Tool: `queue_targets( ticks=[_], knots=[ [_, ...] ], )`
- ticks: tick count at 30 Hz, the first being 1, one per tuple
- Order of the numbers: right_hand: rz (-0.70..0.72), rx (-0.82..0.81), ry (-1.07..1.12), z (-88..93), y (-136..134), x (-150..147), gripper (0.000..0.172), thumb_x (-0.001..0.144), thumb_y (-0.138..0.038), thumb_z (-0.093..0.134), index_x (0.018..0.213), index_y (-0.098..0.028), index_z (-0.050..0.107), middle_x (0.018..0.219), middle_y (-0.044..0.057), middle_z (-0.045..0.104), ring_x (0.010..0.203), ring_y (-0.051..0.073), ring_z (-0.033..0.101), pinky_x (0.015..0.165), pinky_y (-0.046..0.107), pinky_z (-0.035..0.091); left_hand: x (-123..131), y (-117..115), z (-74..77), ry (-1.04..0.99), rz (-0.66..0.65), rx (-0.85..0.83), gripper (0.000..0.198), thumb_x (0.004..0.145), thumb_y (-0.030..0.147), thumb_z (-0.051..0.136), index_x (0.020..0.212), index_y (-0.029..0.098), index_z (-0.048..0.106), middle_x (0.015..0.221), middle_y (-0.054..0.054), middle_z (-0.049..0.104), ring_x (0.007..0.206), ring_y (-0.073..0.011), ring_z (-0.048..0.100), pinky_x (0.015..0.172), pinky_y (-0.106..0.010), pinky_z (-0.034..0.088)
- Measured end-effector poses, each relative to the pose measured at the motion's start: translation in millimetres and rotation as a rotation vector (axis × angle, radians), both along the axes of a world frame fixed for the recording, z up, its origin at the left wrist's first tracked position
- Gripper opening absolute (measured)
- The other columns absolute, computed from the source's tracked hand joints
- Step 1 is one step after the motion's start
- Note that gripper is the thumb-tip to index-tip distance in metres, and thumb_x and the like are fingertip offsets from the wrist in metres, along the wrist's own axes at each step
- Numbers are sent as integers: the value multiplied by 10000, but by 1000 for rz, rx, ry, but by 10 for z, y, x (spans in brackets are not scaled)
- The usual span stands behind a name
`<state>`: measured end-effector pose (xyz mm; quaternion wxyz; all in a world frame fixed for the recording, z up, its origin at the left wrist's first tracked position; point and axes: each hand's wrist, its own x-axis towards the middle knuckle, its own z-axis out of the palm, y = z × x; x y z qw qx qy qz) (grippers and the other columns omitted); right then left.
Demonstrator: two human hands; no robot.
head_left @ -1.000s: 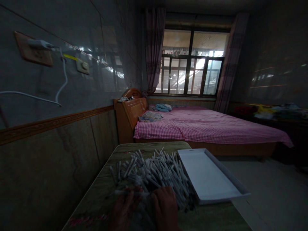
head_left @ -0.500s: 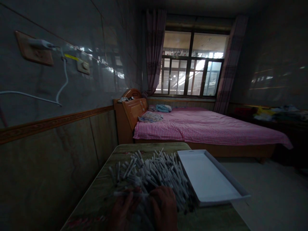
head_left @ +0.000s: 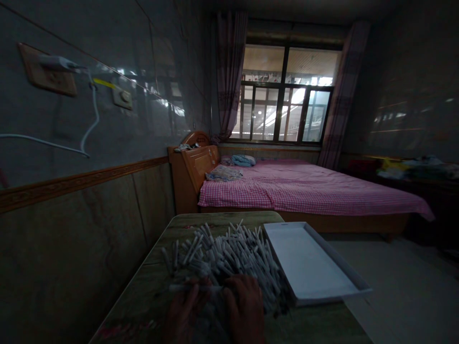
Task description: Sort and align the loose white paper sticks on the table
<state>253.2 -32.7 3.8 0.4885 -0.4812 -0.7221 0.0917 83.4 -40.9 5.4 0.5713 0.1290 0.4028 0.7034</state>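
A slim whitish pen-like tube [head_left: 176, 288] lies level across my two hands near the front of the table. My left hand [head_left: 183, 308] pinches it between thumb and fingers, its left end sticking out past them. The tube's other end reaches the fingertips of my right hand [head_left: 244, 306], which are curled closed around it. Just beyond my hands spreads a loose heap of similar white and grey tubes [head_left: 233, 253], pointing in many directions. Dim light and blur hide the finer details of the tube and my fingertips.
The heap rests on a green patterned table [head_left: 143, 291]. A shallow white tray [head_left: 311, 263] lies to its right, overhanging the table's right edge. Behind are a bed [head_left: 287, 186] with a pink checked sheet and a window. A tiled wall [head_left: 100, 229] runs along the left.
My hands and the tube stay almost in the same place. The camera view has shifted very slightly.
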Motion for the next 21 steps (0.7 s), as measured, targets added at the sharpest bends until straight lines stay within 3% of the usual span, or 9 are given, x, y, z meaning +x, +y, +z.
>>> queue_targets(
  ticks=[4, 8, 13, 18, 21],
  knots=[
    [-20, 14, 26, 69, -21, -25, 150, 875, -104, 689, 853, -253, 695, 894, 1, 703, 881, 241, 613, 815, 358, 402, 6, -6, 55, 8, -41, 27, 251, 650, 111, 884, 854, 154, 744, 937, -109, 846, 969, -306, 798, 757, -304, 674],
    [-13, 66, 67, 96, -13, -6, 229, 844, -53, 654, 924, -263, 697, 951, 12, 704, 918, 245, 610, 811, 347, 411, -17, 7, 57, 6, 38, 15, 249, 640, 156, 909, 827, 168, 745, 853, -61, 845, 848, -265, 814, 712, -285, 674],
    [-131, 104, 29, 84, 69, 70, 252, 817, -44, 680, 911, -276, 707, 931, 17, 695, 888, 263, 590, 795, 359, 398, -47, 35, 56, 27, 71, 13, 251, 635, 205, 922, 815, 178, 748, 857, -45, 846, 805, -238, 813, 706, -272, 670],
    [-204, 178, -39, 50, 149, 145, 340, 820, -45, 670, 1060, -283, 705, 1022, 28, 710, 942, 280, 585, 839, 381, 408, 4, 46, 83, 54, 84, -14, 275, 613, 190, 921, 799, 181, 719, 817, -49, 840, 811, -265, 815, 708, -304, 674],
    [-188, 211, -39, 76, 125, 144, 300, 850, -57, 641, 1038, -285, 694, 1021, 28, 707, 936, 272, 588, 833, 382, 409, 16, 28, 129, 57, 77, -42, 237, 660, 164, 884, 807, 189, 700, 819, -58, 841, 842, -278, 816, 720, -313, 672]
  ],
)
